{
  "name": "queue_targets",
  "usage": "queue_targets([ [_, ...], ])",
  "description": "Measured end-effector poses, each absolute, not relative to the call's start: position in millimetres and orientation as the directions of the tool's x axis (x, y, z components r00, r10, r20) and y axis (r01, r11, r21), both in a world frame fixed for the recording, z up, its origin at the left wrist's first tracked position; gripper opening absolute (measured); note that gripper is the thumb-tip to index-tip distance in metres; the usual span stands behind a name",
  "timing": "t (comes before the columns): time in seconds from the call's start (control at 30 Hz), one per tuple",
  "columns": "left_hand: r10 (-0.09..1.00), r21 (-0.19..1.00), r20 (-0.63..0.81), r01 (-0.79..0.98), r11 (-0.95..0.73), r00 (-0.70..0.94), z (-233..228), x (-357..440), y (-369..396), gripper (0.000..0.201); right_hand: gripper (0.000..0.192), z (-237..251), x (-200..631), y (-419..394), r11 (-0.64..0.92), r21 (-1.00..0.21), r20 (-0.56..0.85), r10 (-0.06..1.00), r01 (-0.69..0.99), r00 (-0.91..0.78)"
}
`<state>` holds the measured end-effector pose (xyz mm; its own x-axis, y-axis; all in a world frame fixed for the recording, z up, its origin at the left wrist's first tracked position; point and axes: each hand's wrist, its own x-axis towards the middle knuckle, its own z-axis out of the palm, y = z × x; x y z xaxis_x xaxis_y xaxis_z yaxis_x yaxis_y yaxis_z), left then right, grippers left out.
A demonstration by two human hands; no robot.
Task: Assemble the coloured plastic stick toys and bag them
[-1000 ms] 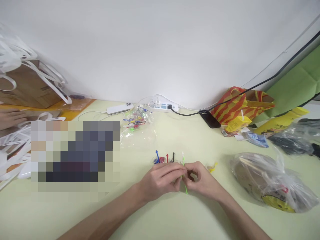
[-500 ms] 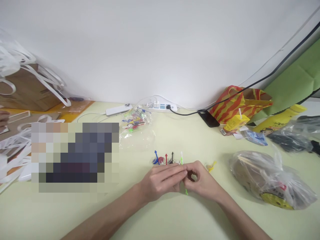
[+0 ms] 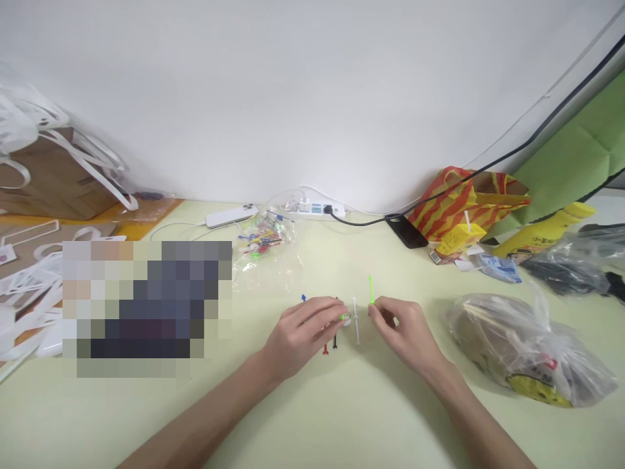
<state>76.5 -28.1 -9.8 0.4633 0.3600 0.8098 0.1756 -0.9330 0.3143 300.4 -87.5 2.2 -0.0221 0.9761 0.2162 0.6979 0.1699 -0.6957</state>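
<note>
My right hand (image 3: 398, 322) pinches the lower part of a bright green plastic arrow (image 3: 371, 290), its tip pointing away from me. A small green piece (image 3: 342, 317) shows at the fingertips of my left hand (image 3: 305, 332), whose fingers are closed together; its full shape is hidden. Between the hands a white arrow (image 3: 355, 319) lies on the table, beside a small clear and white round part (image 3: 347, 320). Under my left hand, a black arrow (image 3: 335, 342), a red arrow (image 3: 326, 349) and a blue arrow (image 3: 303, 298) are partly covered.
A clear bag of coloured arrows (image 3: 266, 238) lies behind, near a white power bank or phone (image 3: 232, 215) and a power strip (image 3: 317, 208). To the right are a tied plastic bag (image 3: 527, 352), a yellow drink carton (image 3: 459, 241) and a black phone (image 3: 406, 231). A blurred patch covers the left.
My hands have parted. The green arrow has moved right and away from me in my right hand, uncovering the white arrow. The small green piece now shows at my left fingertips.
</note>
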Motion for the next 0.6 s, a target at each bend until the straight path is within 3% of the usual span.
queue_targets([
  [0.17,0.485,0.432,0.601,0.253,-0.866,0.635,-1.8,102.2,-27.6,0.026,0.032,-0.3,314.1,-81.1,0.082,-0.494,0.169,0.986,0.866,0.003],
  [0.3,0.477,0.315,0.390,0.373,-0.873,0.788,-0.5,128.6,-21.9,0.021,0.031,-4.6,314.9,-81.1,0.116,-0.350,0.072,0.993,0.930,-0.096],
  [0.47,0.477,0.221,0.315,0.426,-0.877,0.820,-10.1,141.4,-14.9,0.019,0.033,-2.1,313.0,-84.9,0.141,-0.397,-0.028,0.986,0.907,-0.166],
  [0.6,0.483,0.238,0.330,0.424,-0.874,0.811,-12.7,137.7,-11.8,0.023,0.038,5.7,329.0,-83.6,0.084,-0.545,-0.111,0.979,0.834,-0.171],
])
